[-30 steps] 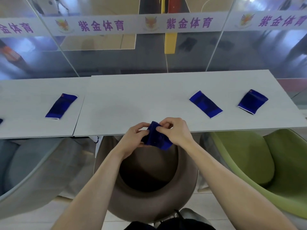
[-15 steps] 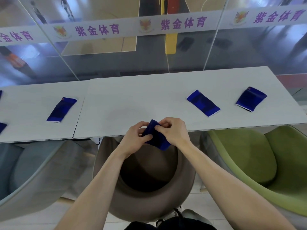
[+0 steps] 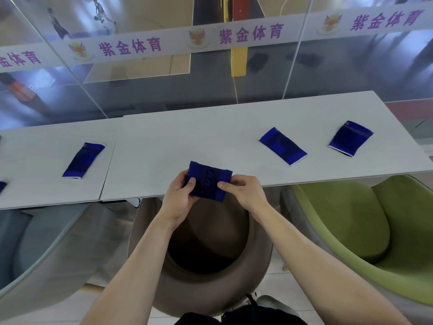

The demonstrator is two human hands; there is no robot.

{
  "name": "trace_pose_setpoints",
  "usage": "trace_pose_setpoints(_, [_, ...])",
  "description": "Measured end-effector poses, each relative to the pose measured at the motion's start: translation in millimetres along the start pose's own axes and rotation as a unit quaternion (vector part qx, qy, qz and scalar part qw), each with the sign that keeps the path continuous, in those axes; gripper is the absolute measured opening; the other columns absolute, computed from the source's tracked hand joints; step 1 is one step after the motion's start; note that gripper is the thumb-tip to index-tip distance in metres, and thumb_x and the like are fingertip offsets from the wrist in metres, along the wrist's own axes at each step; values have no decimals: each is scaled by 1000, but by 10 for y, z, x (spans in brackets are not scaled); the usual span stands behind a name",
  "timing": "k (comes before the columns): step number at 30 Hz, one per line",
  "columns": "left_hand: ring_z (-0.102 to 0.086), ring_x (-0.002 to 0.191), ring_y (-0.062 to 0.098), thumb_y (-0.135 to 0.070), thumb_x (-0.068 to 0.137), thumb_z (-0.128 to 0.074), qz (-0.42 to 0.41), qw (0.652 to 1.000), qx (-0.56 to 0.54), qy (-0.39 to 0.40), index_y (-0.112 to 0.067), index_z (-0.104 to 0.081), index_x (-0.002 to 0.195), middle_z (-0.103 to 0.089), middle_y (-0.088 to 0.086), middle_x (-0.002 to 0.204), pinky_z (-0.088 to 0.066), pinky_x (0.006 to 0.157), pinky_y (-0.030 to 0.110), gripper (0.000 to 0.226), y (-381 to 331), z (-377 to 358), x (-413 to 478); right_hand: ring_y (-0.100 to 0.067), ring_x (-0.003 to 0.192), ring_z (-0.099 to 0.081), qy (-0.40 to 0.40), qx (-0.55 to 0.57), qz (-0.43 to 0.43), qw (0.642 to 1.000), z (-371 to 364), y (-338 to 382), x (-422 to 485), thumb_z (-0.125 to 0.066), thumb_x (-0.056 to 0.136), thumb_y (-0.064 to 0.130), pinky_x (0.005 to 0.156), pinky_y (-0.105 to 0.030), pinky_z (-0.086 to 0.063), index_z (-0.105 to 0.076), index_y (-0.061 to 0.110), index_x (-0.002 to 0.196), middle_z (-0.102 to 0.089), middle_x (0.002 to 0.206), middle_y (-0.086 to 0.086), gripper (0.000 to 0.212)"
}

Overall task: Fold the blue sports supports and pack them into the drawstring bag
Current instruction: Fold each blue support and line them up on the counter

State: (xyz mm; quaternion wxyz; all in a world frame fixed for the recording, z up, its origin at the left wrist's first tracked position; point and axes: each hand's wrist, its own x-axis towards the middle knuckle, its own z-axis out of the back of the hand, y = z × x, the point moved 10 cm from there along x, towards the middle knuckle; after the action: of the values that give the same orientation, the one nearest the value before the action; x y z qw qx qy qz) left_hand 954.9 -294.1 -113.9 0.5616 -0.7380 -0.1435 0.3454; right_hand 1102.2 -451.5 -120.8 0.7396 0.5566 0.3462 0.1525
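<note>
Fabric of this folded support (image 3: pixel 208 181) looks light, soft, springy — your left hand (image 3: pixel 177 200) and right hand (image 3: pixel 246 193) pinch its side edges; pin the fold.

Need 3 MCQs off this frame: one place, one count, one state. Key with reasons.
1. Where is the held support? A) on the floor B) in a bag C) at the table's near edge
2. How many supports lie on the table right of it? A) one B) two C) four
3. The left hand and right hand are: A) both pinching it B) both flat on the table C) both empty
Key: 1 C, it overlaps that edge; 2 B, middle-right support and far-right support; 3 A, each thumb presses its face.
</note>
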Motion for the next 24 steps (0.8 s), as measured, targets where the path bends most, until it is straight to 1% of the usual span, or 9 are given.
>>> trace_pose_setpoints(2, [-73,129,30,-14,118,-49,2,1000,14,-8,-10,-61,144,-76,11,136,-60,108,49,29,-8,-5,-7,-10,95,-77,-18,4,13,1000,26,21,14,-90,89,30,81,-23,-56,-85,19,103,-84,97,8,19])
trace_pose_setpoints(5, [-74,124,21,-16,114,-60,-31,988,146,-38,-21,-57,141,-76,0,128,-62,104,40,28,-126,30,-23,-3,87,-76,-31,-29,41,998,48,70,35,-91,87,26,73,-14,-54,-85,20,103,-83,94,10,18])
trace_pose_setpoints(7, [-74,117,16,-15,112,-65,-62,980,183,-38,-35,-47,146,-75,-1,125,-66,97,37,43,-223,30,-35,-4,86,-76,-21,-51,58,997,33,114,37,-91,87,24,69,-11,-53,-85,17,109,-82,98,8,24])
trace_pose_setpoints(9, [-74,111,18,-14,112,-62,-90,973,210,-34,-46,-45,143,-72,4,121,-68,87,38,47,-310,17,-35,-5,90,-76,-13,-58,64,996,17,128,43,-91,87,25,70,-13,-56,-83,15,115,-82,103,6,30])
trace_pose_setpoints(13, [-75,107,24,-12,114,-58,-118,967,219,-52,-34,-59,125,-73,2,119,-67,74,32,24,-426,12,-38,-8,90,-79,-17,-1,47,999,24,123,58,-90,90,29,77,-22,-64,-86,15,113,-84,100,7,28])
trace_pose_setpoints(16, [-75,107,23,-10,114,-59,-101,977,180,-57,-29,-61,121,-73,4,121,-66,72,31,21,-405,20,-57,-11,94,-80,-23,27,37,999,44,104,70,-86,94,33,82,-29,-65,-86,15,112,-85,100,6,26])
trace_pose_setpoints(19, [-73,103,23,-6,113,-59,-95,982,151,-65,-22,-62,120,-72,8,120,-62,68,26,17,-370,33,-67,-13,97,-79,-29,29,33,999,51,97,73,-87,93,27,82,-32,-67,-83,19,109,-83,101,7,19])
trace_pose_setpoints(22, [-73,104,26,-6,112,-59,-84,984,145,-66,-23,-64,118,-72,7,119,-64,72,31,19,-324,59,-80,-13,100,-75,-28,20,16,999,19,101,88,-89,90,25,73,-28,-66,-69,23,117,-77,107,8,33])
trace_pose_setpoints(24, [-73,106,29,-6,112,-59,-75,985,140,-62,-26,-64,117,-72,6,119,-64,77,36,20,-286,102,-96,-10,102,-73,28,9,7,1000,-114,115,102,-87,93,29,69,-22,-64,-62,29,130,-74,112,11,45])
